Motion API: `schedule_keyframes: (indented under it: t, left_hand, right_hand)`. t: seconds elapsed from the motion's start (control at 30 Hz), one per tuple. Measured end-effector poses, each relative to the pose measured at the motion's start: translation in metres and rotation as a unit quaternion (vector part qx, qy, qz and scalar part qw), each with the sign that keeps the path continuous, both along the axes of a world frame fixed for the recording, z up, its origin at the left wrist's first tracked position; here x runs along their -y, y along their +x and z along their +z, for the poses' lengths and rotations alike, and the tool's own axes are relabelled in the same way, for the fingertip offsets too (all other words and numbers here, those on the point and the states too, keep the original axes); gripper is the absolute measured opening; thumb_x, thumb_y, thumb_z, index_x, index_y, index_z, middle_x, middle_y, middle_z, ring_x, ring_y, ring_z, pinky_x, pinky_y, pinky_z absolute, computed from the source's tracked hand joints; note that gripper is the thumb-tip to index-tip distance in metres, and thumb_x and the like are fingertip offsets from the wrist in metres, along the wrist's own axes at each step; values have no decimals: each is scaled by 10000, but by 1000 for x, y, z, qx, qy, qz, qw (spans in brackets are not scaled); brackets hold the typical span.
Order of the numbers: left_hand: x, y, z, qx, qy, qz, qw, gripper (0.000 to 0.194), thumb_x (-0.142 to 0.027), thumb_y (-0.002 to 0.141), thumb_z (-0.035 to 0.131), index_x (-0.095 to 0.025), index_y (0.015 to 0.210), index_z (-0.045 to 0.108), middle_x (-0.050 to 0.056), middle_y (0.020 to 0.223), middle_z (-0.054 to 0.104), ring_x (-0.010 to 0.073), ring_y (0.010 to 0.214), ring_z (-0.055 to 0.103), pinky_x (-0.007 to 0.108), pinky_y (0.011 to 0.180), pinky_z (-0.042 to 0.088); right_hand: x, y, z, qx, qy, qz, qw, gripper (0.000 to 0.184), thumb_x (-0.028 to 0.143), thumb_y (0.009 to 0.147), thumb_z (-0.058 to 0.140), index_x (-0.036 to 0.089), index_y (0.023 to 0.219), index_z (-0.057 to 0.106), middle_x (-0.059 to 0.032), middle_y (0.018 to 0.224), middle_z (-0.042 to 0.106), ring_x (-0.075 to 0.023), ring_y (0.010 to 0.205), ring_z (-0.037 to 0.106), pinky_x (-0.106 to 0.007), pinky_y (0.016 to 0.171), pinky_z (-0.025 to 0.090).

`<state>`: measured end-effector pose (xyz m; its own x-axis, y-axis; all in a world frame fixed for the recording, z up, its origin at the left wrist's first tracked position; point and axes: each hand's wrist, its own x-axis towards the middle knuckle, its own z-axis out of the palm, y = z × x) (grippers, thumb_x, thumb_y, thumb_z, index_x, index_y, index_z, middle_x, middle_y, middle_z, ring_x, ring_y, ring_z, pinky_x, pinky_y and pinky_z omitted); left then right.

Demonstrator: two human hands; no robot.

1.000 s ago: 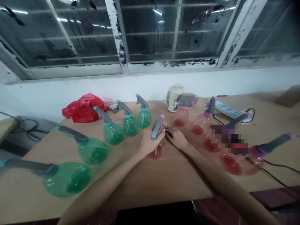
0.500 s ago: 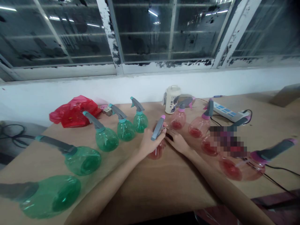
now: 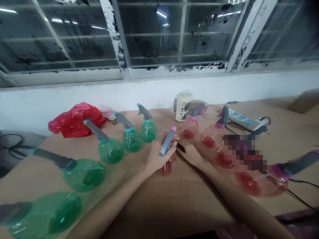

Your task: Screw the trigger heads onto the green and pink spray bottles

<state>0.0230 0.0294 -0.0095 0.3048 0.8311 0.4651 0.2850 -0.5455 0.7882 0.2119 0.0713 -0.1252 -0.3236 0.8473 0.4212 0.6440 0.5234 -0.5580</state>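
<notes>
The left hand (image 3: pixel 160 154) grips the neck of a clear pink spray bottle (image 3: pixel 167 167) with a grey, pink-tipped trigger head, standing on the surface (image 3: pixel 159 202); the right hand (image 3: pixel 188 152), fingers bent, is just beside it.

The one view comes from a camera on the person's head, looking forward and down across the table (image 3: pixel 174 199) from its near side. It faces the white wall (image 3: pixel 139 94) and the windows (image 3: pixel 154 36) beyond the far edge. The lens sits close, above the forearms, which enter from the near left and near right, so the left hand (image 3: pixel 159 156), the right hand (image 3: pixel 189 153) and the red spray bottle (image 3: pixel 166 167) fall near the middle. The view is wide, stretching things toward its sides and cutting off the nearest green bottle (image 3: pixel 47 214) at left.
</notes>
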Motion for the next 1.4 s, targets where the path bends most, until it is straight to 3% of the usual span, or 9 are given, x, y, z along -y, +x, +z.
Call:
schedule_keyframes:
  t: [0.27,0.63,1.1,1.3,1.4]
  left_hand:
    - [2,1,-2,-8,-24,7,1000,229,-230,881,560,-195,1092,642,52,982,721,147,732,666,284,699,543]
    - [1,0,0,-14,6,-2,1000,207,-192,878,550,-215,1067,633,50,1023,714,183,888,680,335,851,536]
    - [3,-1,0,-21,-27,0,999,216,-224,879,540,-206,1079,620,72,1019,710,182,818,685,304,720,555]
    - [0,1,2,-36,10,15,999,96,-217,881,524,-201,910,613,48,872,694,168,737,661,305,692,539]
    - [0,2,5,-42,28,28,998,146,-265,899,520,-209,771,561,23,729,638,164,669,629,305,658,524]
  right_hand:
    - [1,3,-5,-3,-3,-6,1000,420,307,940,506,198,1345,521,-136,1353,602,-269,1262,563,-493,1071,441]
    - [7,6,-2,-2,-8,-6,1000,482,328,934,503,249,1405,438,-111,1408,555,-279,1301,528,-512,1069,446]
    - [6,7,-7,16,-21,-8,1000,501,367,946,488,234,1422,408,-133,1376,573,-294,1303,525,-529,1059,449]
    - [7,6,-5,8,-16,-7,1000,472,365,937,513,224,1383,451,-137,1364,580,-294,1275,546,-516,1060,450]
    - [7,6,-2,9,-16,-4,1000,455,353,936,511,221,1370,466,-136,1372,573,-291,1279,543,-511,1060,451]
